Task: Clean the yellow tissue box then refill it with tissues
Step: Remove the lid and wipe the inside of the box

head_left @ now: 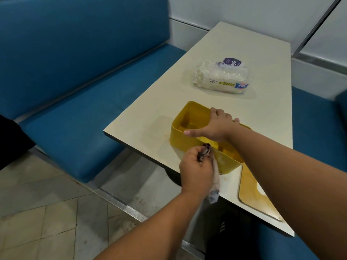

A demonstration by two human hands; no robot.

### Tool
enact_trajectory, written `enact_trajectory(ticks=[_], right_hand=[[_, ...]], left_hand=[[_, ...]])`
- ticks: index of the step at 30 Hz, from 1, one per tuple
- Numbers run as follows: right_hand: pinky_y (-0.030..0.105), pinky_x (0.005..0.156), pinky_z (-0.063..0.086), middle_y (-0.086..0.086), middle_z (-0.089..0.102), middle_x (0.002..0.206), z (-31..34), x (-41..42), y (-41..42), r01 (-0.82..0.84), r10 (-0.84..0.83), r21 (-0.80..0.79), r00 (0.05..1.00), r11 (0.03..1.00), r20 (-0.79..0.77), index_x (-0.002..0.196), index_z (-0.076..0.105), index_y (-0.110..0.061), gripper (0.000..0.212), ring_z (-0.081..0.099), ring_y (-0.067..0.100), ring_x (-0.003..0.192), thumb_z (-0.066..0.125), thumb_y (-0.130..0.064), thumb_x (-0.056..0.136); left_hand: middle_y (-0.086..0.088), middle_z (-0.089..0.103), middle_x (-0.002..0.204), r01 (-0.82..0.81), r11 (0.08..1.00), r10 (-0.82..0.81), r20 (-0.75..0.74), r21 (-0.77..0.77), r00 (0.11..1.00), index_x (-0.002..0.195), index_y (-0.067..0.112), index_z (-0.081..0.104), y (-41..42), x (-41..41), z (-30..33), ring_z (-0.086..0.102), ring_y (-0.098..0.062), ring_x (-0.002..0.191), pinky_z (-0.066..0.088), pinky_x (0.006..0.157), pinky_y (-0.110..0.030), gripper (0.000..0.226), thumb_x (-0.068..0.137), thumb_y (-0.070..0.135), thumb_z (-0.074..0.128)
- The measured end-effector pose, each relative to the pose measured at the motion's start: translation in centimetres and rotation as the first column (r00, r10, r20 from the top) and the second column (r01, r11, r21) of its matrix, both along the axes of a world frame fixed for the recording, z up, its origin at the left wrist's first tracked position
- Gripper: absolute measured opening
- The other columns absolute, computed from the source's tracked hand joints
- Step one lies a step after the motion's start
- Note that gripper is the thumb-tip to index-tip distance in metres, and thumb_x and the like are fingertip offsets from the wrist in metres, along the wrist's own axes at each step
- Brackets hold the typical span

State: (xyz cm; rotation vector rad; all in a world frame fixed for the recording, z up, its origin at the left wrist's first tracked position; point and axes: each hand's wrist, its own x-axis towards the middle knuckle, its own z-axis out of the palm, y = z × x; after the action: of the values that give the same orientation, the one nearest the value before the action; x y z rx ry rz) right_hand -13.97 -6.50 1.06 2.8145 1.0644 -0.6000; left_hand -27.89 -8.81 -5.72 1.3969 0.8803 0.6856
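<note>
The yellow tissue box (181, 139) stands open and empty near the table's front edge. My right hand (216, 124) reaches across its top and grips the far rim. My left hand (195, 166) is closed on a crumpled cloth (214, 182), which it presses against the box's near outer wall; the cloth's tail hangs down over the table edge. The box's flat lid (251, 194) lies on the table to the right, partly hidden by my right forearm. A plastic pack of white paper towels (221, 79) lies farther back on the table.
The cream table (244, 44) runs away from me toward a white wall. A blue padded bench (75, 109) stands along its left side, and another blue seat (319, 137) on the right. Tiled floor (47, 212) lies below on the left.
</note>
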Motion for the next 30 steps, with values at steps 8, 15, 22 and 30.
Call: enact_trajectory(ticks=[8,15,22,30], right_hand=[[0.061,0.117,0.003,0.01,0.001,0.163,-0.7,-0.2,-0.5,-0.011,0.01,0.031,1.0,0.999,0.024,0.155,-0.004,-0.016,0.136,0.004,0.037,0.148,0.04,-0.098,0.055],[0.062,0.116,0.003,0.009,0.001,0.163,-0.4,-0.1,-0.3,-0.003,0.003,0.023,1.0,1.0,0.012,0.155,-0.004,-0.016,0.137,0.004,0.037,0.148,0.042,-0.098,0.055],[0.062,0.116,0.003,0.009,0.001,0.163,-0.4,-0.2,-0.4,-0.003,0.003,0.015,1.0,1.0,0.012,0.155,-0.004,-0.017,0.138,0.004,0.037,0.148,0.039,-0.099,0.054],[0.06,0.116,-0.002,0.008,-0.002,0.164,-0.9,-0.3,-0.8,-0.017,0.016,0.04,0.999,0.999,0.029,0.156,-0.006,-0.017,0.136,-0.001,0.036,0.149,0.034,-0.099,0.055]], left_hand=[[0.005,0.066,0.096,-0.053,0.995,0.053,0.008,0.085,0.999,0.099,0.021,0.068,-0.1,0.4,-0.5,0.06,-0.004,0.089,0.049,0.076,-0.014,0.009,0.093,0.018,0.063],[0.015,0.061,0.089,0.018,0.988,-0.018,-0.002,0.156,1.0,0.092,0.03,0.063,-0.9,0.4,0.1,0.058,0.001,0.086,0.044,0.073,-0.005,0.01,0.094,0.02,0.062],[0.013,0.06,0.088,0.016,0.985,-0.014,-0.009,0.171,1.0,0.09,0.027,0.064,-0.8,0.4,0.2,0.058,-0.001,0.082,0.044,0.069,-0.006,0.008,0.093,0.02,0.063],[0.005,0.064,0.089,-0.077,0.988,0.086,-0.067,0.132,0.994,0.091,0.022,0.064,1.3,-0.1,-0.8,0.06,-0.008,0.084,0.051,0.072,-0.024,0.006,0.092,0.017,0.061]])
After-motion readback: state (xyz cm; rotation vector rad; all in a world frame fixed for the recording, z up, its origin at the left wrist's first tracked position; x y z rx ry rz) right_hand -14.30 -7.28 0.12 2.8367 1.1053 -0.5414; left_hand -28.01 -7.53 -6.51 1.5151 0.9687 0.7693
